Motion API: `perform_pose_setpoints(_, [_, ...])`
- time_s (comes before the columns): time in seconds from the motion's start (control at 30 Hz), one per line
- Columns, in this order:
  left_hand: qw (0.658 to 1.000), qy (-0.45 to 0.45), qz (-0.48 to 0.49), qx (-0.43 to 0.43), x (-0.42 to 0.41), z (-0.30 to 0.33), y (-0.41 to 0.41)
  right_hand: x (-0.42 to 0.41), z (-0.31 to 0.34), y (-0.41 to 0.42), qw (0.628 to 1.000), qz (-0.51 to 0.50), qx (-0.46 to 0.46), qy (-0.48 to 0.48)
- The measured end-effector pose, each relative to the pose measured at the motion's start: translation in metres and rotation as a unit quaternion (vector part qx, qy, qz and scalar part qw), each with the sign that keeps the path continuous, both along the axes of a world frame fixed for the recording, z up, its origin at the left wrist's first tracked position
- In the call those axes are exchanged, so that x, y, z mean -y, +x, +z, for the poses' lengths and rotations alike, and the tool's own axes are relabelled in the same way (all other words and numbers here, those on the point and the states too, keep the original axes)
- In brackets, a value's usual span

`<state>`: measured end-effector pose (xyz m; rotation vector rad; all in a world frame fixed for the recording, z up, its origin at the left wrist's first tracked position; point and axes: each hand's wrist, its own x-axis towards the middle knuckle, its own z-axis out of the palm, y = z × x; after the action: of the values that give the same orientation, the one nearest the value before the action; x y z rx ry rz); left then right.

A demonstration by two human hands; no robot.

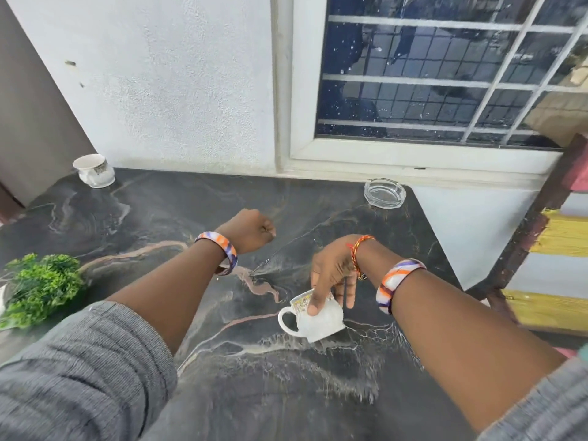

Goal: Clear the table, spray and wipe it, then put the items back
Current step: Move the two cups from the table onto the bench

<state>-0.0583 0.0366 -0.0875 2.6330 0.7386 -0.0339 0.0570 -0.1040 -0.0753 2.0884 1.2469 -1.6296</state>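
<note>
The table [222, 393] has a dark marble-patterned top. My right hand [331, 275] grips a white cup [318, 323] by its rim; the cup is tilted, its handle pointing left, just above the table's middle. My left hand [251, 230] hovers over the table centre with its fingers curled into a fist and nothing in it. A second white cup [94, 171] stands at the far left corner by the wall. A clear glass ashtray [385, 192] sits at the far right corner. A green artificial plant [41, 288] lies at the left edge.
A white wall and a barred window [429, 74] run along the table's far side. A wooden chair frame with striped yellow fabric [556, 249] stands to the right of the table. The table's right edge slants past the ashtray.
</note>
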Motion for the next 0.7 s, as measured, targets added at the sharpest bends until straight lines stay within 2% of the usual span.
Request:
perform_pose_setpoints(0.1, [1.000, -0.017, 0.018, 0.008, -0.019, -0.007, -0.010, -0.018, 0.000, -0.001, 1.000, 0.002, -0.016, 0.019])
perform_pose_setpoints(0.27, [0.997, -0.020, 0.057, 0.046, -0.064, -0.010, -0.028, -0.068, 0.003, -0.019, 0.981, -0.073, -0.048, 0.171])
perform_pose_setpoints(0.37, [0.987, -0.006, 0.137, 0.088, -0.113, -0.017, -0.045, -0.105, -0.006, -0.031, 0.948, -0.154, -0.096, 0.262])
perform_pose_setpoints(0.47, [0.961, 0.043, 0.248, 0.112, -0.174, -0.023, -0.070, -0.146, -0.019, -0.049, 0.909, -0.229, -0.127, 0.325])
perform_pose_setpoints(0.6, [0.917, 0.086, 0.374, 0.109, -0.238, -0.020, -0.103, -0.183, -0.034, -0.065, 0.854, -0.336, -0.180, 0.353])
perform_pose_setpoints(0.7, [0.890, 0.061, 0.440, 0.100, -0.286, -0.024, -0.124, -0.205, -0.044, -0.076, 0.818, -0.396, -0.208, 0.362])
